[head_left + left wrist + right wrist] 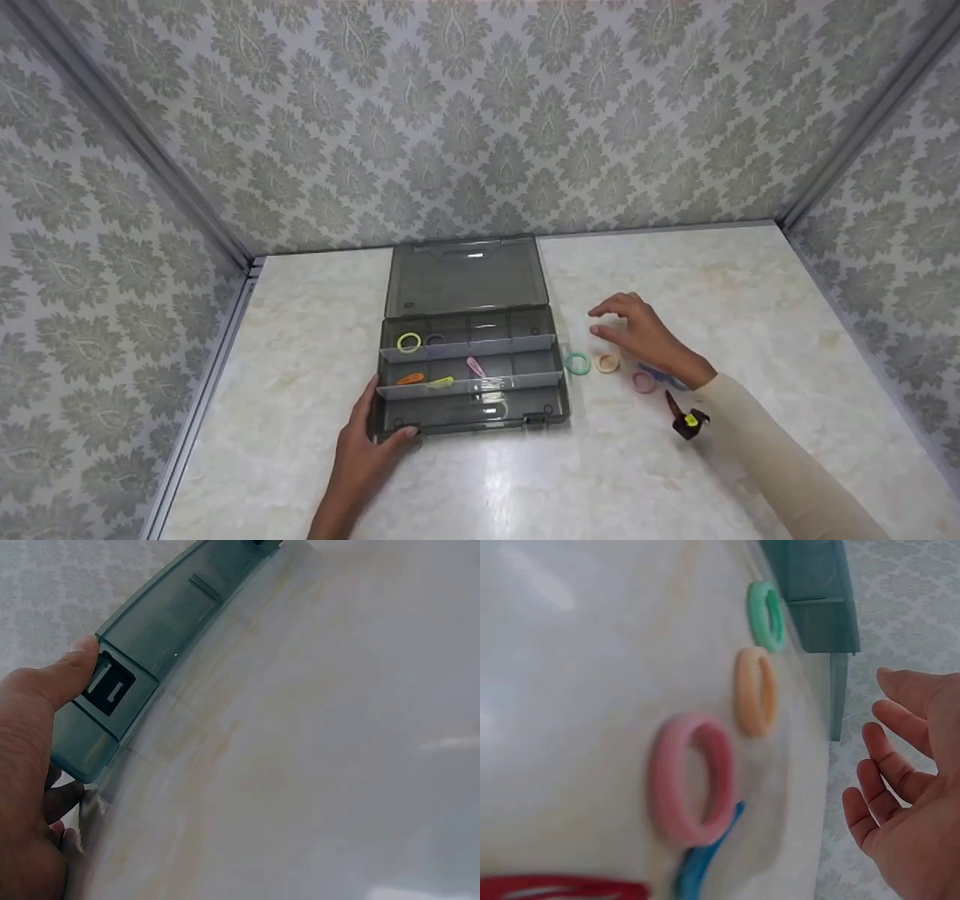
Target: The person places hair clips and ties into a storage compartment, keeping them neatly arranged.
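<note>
A smoky grey plastic organizer box lies with its lid folded back. My left hand grips its front-left corner, the thumb beside the dark latch and the fingers along the side. In the back row are a yellow hair tie and a purple one. The middle row has an orange snap clip, a yellow clip and a pink clip. My right hand hovers right of the box, fingers loosely bent and holding nothing, past a green hair tie and a peach one.
Nearer my right wrist lie a pink hair tie, a blue item and a red clip. A small black object with a yellow patch is by the sleeve. Patterned walls enclose the table's back and sides.
</note>
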The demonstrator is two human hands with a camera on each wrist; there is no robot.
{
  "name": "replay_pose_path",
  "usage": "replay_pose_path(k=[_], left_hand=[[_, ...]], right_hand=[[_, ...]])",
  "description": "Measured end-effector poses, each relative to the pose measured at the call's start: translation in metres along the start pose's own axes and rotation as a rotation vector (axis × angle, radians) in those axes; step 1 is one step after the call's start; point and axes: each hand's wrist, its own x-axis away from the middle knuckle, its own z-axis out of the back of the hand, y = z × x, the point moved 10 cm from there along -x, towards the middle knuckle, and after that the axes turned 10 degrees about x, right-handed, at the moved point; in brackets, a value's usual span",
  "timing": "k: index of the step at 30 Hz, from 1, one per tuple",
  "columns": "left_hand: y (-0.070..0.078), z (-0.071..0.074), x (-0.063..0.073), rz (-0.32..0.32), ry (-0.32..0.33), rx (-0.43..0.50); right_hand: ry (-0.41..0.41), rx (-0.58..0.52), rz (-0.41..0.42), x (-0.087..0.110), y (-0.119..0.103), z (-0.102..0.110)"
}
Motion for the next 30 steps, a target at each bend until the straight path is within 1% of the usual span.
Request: replay_pose_path(k=[4, 8, 11, 16, 21, 23, 26, 28, 30], left_hand=[[-0.002, 0.001, 0.005, 0.02, -0.005, -0.004], [-0.002, 0.002, 0.005, 0.029, -0.005, 0.001], [0.0, 0.001, 0.003, 0.021, 0.0, 0.008], [0.001, -0.001, -0.001, 0.019, -0.002, 0.015], [-0.002, -0.002, 0.002, 0.029, -0.007, 0.023], [-0.002, -0.002, 0.003, 0.021, -0.007, 0.028], [0.0, -0.002, 0.002, 0.003, -0.002, 0.029], [0.003, -0.002, 0.001, -0.023, 0.002, 0.023], [0.005, -0.002, 0.0, -0.033, 0.006, 0.012]], right_hand=[[-0.028, -0.01, 0.003, 0.021, 0.005, -0.008], [-0.078, 0.01, -0.038, 0.036, 0.013, -0.017], [-0.108, 0.026, -0.067, 0.043, 0.016, -0.021], [-0.125, 0.044, -0.088, 0.049, 0.019, -0.021], [-0.15, 0.068, -0.109, 0.053, 0.02, -0.028], [-0.151, 0.069, -0.113, 0.054, 0.02, -0.028], [-0.131, 0.072, -0.098, 0.054, 0.02, -0.026], [-0.122, 0.061, -0.091, 0.053, 0.019, -0.024], [-0.116, 0.045, -0.087, 0.053, 0.019, -0.023]])
